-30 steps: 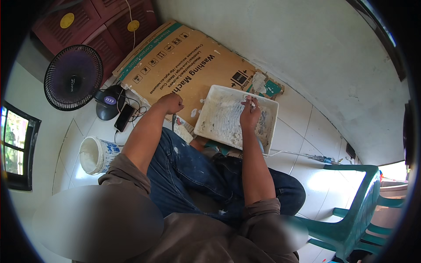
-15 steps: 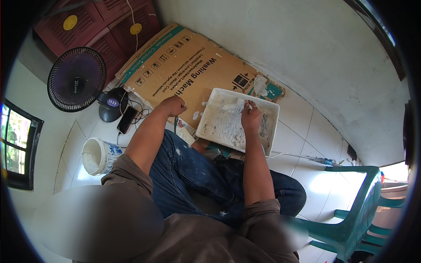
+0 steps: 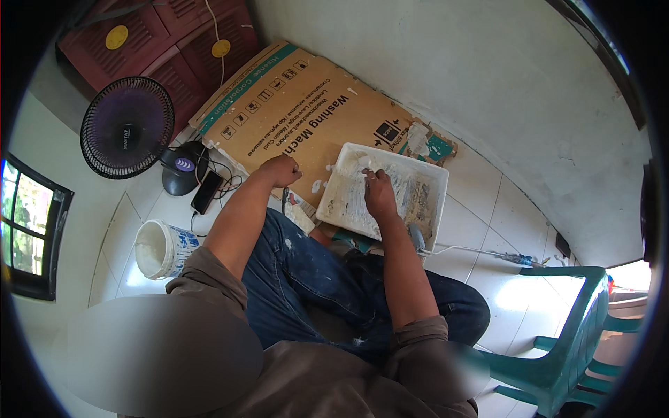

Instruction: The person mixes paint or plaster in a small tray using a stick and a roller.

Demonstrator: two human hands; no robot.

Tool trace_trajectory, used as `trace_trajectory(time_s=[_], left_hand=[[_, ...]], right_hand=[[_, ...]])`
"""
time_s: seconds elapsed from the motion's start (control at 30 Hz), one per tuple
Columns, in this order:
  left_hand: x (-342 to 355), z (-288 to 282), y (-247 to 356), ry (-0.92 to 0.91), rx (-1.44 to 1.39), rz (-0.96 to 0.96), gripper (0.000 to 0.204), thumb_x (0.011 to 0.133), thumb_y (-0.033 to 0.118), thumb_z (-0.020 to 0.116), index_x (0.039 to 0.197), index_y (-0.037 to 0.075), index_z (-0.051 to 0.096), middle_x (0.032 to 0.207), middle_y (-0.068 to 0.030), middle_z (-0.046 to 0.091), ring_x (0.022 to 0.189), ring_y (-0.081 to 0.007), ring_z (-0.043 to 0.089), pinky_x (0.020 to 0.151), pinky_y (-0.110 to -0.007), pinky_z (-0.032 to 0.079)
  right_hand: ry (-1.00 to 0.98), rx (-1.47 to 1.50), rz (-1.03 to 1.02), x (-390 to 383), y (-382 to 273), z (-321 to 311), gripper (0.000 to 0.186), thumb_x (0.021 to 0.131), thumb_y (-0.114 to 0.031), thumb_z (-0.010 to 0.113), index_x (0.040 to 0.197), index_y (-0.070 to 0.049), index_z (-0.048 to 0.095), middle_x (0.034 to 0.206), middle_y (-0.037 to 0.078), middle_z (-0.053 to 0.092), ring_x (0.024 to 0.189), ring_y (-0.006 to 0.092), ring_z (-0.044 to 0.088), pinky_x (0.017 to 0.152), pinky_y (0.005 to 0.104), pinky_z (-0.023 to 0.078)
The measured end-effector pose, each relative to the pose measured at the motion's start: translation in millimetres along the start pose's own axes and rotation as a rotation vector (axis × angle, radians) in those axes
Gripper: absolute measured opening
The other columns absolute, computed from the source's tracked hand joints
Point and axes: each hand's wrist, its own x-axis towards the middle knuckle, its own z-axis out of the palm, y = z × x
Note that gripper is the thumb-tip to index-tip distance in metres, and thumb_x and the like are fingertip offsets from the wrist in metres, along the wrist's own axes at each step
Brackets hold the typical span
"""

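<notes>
My left hand [image 3: 280, 172] is closed above the near left side of the cardboard, its grip mostly hidden from above. Just below it are a thin dark rod [image 3: 284, 200] and a whitish, paint-coated piece [image 3: 300, 217]; whether the hand holds these is unclear. Over a white paint tray [image 3: 440, 202], my right hand [image 3: 380, 195] has its fingers bent together low over the whitish, streaked inside. Whatever those fingers hold is too small to make out. A grey rounded thing [image 3: 417, 237] sits beside my right forearm at the tray's near edge.
Flattened cardboard [image 3: 279, 104] lies under the tray's far side. To the left stand a white bucket [image 3: 155, 247], a fan [image 3: 127, 129] and a phone [image 3: 207, 192] with cables. A green plastic chair [image 3: 578, 327] is at right, near a pale rod [image 3: 481, 249] on the tiles.
My right hand has moved left and slightly nearer within the tray. The grey rounded thing now shows beside my forearm. My left hand keeps its place.
</notes>
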Motion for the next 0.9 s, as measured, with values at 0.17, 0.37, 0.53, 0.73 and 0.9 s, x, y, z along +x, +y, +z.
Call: trace_trajectory(time_s=[0.17,0.37,0.53,0.73,0.9], left_hand=[[-1.4,4.8,-11.7,0.002,0.020,0.002,0.039,0.095,0.040,0.062,0.097,0.004,0.077,0.100,-0.0205,0.074,0.097,-0.0385,0.070,0.089,-0.049,0.055],[0.8,1.0,-7.0,-0.010,0.018,-0.010,0.039,0.095,0.041,0.062,0.096,0.005,0.077,0.100,-0.0203,0.074,0.097,-0.0386,0.070,0.089,-0.049,0.055],[2.8,-2.6,4.1,-0.035,0.030,-0.007,0.038,0.095,0.041,0.063,0.096,0.005,0.077,0.100,-0.0203,0.074,0.098,-0.0384,0.070,0.089,-0.049,0.055],[-3.8,3.5,-10.8,0.026,0.054,0.011,0.038,0.095,0.041,0.064,0.094,0.005,0.077,0.097,-0.0205,0.074,0.096,-0.0381,0.071,0.088,-0.048,0.055],[-2.3,2.9,-3.9,-0.005,0.024,0.007,0.039,0.096,0.040,0.064,0.093,0.003,0.077,0.092,-0.0230,0.072,0.091,-0.0393,0.070,0.084,-0.048,0.054]], right_hand=[[0.030,-0.121,0.223,21.1,-24.6,-34.4,0.029,0.095,-0.010,0.058,0.120,-0.004,0.071,0.098,0.023,0.068,0.094,0.0403,0.067,0.090,0.0515,0.049],[0.030,-0.128,0.160,26.9,-32.7,-31.9,0.031,0.095,-0.013,0.060,0.122,-0.006,0.073,0.094,0.020,0.069,0.091,0.0380,0.068,0.087,0.0500,0.049],[-0.015,-0.109,0.060,9.9,-19.9,1.0,0.032,0.098,-0.014,0.057,0.126,-0.008,0.072,0.099,0.019,0.069,0.094,0.0381,0.067,0.093,0.0511,0.047],[-0.040,-0.198,0.247,18.5,-28.7,-25.2,0.031,0.094,-0.016,0.060,0.122,-0.008,0.073,0.098,0.017,0.071,0.093,0.0359,0.070,0.094,0.0508,0.047],[-0.005,-0.272,0.250,27.6,-33.5,-42.8,0.030,0.090,-0.017,0.064,0.117,-0.006,0.073,0.092,0.016,0.073,0.086,0.0348,0.071,0.091,0.0510,0.048]])
